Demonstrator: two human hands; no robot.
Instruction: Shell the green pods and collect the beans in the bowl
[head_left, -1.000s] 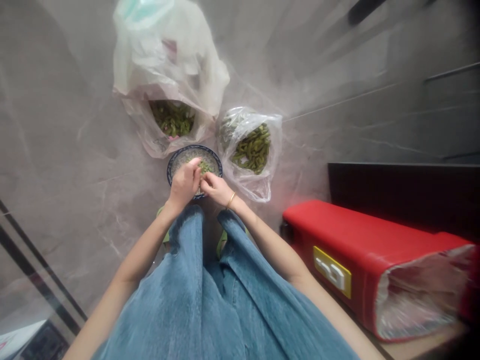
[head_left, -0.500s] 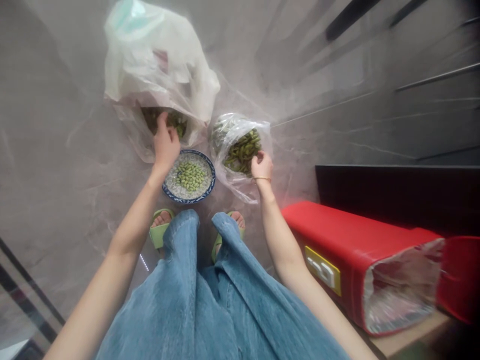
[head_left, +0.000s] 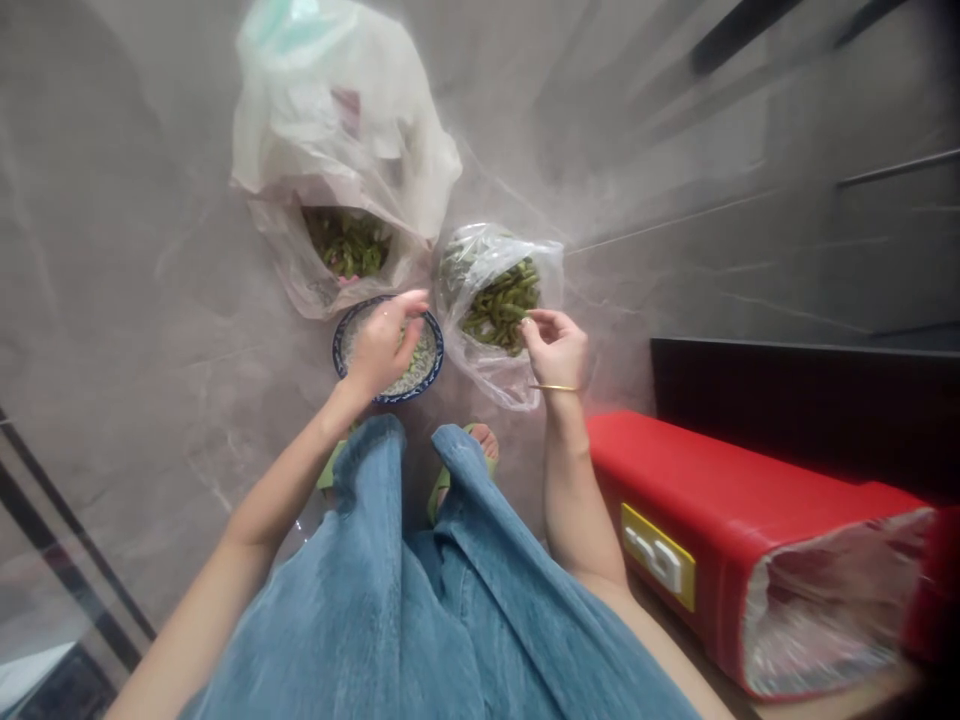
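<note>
My left hand (head_left: 382,345) hovers over a blue-rimmed bowl (head_left: 434,352) on the floor, its fingers loosely spread with nothing visible in them; it hides most of the shelled beans inside. My right hand (head_left: 556,348), with a thin gold bangle at the wrist, pinches a green pod (head_left: 523,316) at the mouth of a clear plastic bag (head_left: 491,372) full of green pods. A larger white plastic bag (head_left: 337,120) behind the bowl holds more green pods (head_left: 349,242).
My knees in blue denim (head_left: 420,600) fill the lower middle, with feet in green sandals (head_left: 480,440) just below the bowl. A red bin (head_left: 720,510) lined with clear plastic lies at the right, against a dark cabinet (head_left: 795,400). Grey marble floor (head_left: 135,300) lies all round.
My left hand has drawn back from the white bag to above the bowl. My right hand has closed on a pod at the clear bag and lifted slightly.
</note>
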